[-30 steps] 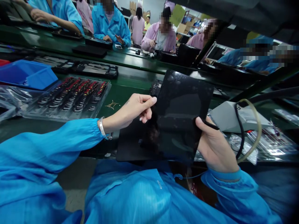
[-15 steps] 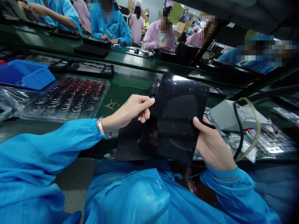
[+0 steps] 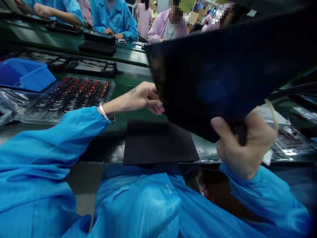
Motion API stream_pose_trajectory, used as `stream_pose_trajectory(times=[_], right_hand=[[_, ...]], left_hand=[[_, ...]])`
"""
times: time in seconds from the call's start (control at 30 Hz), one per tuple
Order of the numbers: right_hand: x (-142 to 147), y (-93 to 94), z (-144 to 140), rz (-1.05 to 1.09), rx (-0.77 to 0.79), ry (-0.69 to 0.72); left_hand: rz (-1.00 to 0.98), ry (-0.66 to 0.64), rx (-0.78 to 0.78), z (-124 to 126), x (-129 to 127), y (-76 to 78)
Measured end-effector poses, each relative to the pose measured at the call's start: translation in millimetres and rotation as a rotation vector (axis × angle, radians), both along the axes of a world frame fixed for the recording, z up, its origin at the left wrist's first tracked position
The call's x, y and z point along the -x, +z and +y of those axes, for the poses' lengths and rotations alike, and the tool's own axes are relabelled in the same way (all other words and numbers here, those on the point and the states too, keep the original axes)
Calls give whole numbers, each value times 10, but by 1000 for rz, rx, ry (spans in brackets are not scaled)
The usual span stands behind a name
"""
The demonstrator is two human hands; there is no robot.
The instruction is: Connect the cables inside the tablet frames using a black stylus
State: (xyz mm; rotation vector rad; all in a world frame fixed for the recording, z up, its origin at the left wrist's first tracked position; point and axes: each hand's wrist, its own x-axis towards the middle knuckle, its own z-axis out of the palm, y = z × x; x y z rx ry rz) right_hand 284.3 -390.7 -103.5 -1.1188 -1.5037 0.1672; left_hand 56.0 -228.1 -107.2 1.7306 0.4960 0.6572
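Note:
A black glossy panel, thin and flat, is raised and tilted close to the camera, covering much of the right side. My right hand is closed on its lower edge, thumb in front; a small dark thing in that grip is blurred. Beside the panel's left edge is my left hand, its fingers curled and pinched together. Whether they hold anything or touch the panel I cannot tell. Below both hands a black flat mat lies at the bench's front edge.
On the left is a clear plastic tray of red and black parts, with a blue bin behind it. Black frames lie farther back. Co-workers sit across the green bench. A pale hose loops at right.
The panel has risen toward the camera and swung right with my right hand, uncovering more of the mat. My left hand has shifted slightly upward, its fingers still curled.

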Motion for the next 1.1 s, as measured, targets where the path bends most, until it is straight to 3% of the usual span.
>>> stream_pose_trajectory(times=[0.1,0.17,0.23,0.4,0.47,0.57,0.7,0.8,1.0,1.1], right_hand=[[57,-151,-89,-399,32,337],[75,-329,-103,-542,-62,468],[65,-513,-102,-672,-157,460],[28,-779,-181,-939,-200,338],[51,-820,-228,-963,-160,333],[106,-875,-261,-975,-114,355],[172,-950,-229,-1022,-119,324],[211,-982,-185,-991,-150,289],[232,-1006,-115,-852,-215,280],[131,-940,-85,-709,-303,366]], left_hand=[[-35,32,-75,161,-20,-216],[-13,3,-77,220,33,-381],[96,4,-129,262,178,-508],[619,251,-563,260,736,-634],[738,271,-630,155,897,-671],[768,271,-634,-110,1028,-766],[717,369,-503,-434,1076,-886],[665,406,-340,-525,1027,-866],[284,432,342,-711,721,-511],[96,560,395,-848,676,-271]])
